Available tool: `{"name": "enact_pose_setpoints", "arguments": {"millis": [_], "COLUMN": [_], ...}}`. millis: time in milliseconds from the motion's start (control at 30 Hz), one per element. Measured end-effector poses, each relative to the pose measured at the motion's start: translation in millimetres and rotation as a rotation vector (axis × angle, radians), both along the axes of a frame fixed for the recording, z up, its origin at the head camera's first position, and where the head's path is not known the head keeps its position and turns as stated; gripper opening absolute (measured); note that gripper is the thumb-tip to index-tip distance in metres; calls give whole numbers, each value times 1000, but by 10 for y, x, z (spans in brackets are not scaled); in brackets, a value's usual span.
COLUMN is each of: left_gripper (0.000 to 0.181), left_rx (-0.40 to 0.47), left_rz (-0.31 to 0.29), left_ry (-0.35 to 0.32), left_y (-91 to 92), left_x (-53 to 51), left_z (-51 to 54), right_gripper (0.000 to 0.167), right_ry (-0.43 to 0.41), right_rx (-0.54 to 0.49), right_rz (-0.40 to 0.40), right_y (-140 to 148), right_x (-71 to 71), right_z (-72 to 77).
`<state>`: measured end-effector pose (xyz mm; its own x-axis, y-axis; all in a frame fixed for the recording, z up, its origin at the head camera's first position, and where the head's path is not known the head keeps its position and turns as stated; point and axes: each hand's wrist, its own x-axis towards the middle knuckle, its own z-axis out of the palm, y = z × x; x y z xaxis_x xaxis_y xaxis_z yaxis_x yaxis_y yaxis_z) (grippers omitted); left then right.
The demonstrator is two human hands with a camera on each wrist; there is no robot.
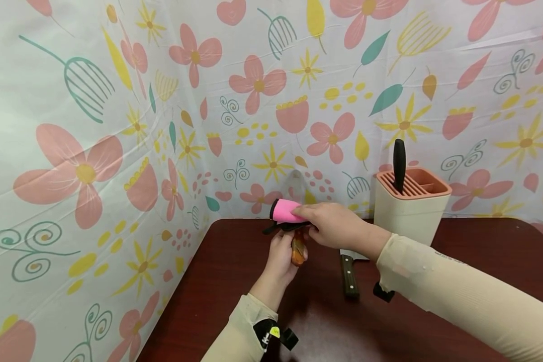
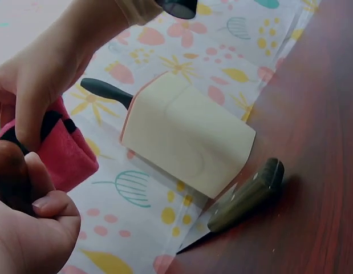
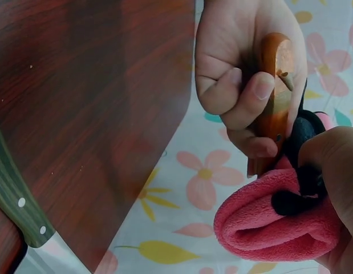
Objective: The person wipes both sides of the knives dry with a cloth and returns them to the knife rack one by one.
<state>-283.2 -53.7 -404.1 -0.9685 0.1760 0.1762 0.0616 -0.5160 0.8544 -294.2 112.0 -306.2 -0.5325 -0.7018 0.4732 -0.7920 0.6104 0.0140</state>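
Note:
My left hand grips the orange-brown wooden handle of what looks like a knife, held upright above the table. A faint grey shape, apparently its blade, rises above the cloth; the lower part is hidden. My right hand holds a folded pink cloth with black edging, just above the left hand. In the right wrist view, the cloth's thick fold hangs beside the wooden handle, the thumb over its black strip. To the right, a knife with a dark riveted handle lies on the table.
A cream knife block with an orange slotted top stands at the back right, a black handle sticking up from it. The dark red-brown table meets a flower-patterned cloth wall behind and at left.

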Motion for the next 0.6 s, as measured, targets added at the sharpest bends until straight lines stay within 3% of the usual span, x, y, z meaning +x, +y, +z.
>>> {"name": "enact_pose_setpoints", "arguments": {"millis": [267,600], "left_gripper": [27,24], "left_rx": [6,-20], "left_rz": [-19,11], "left_ry": [-124,-152], "left_y": [-23,-44], "left_x": [-14,-17], "left_z": [13,57], "right_gripper": [52,51], "right_ry": [40,86], "right_rx": [-3,-1], "right_rz": [-57,-60], "right_y": [-45,-86], "right_x": [20,22], "right_z": [-81,-147]}}
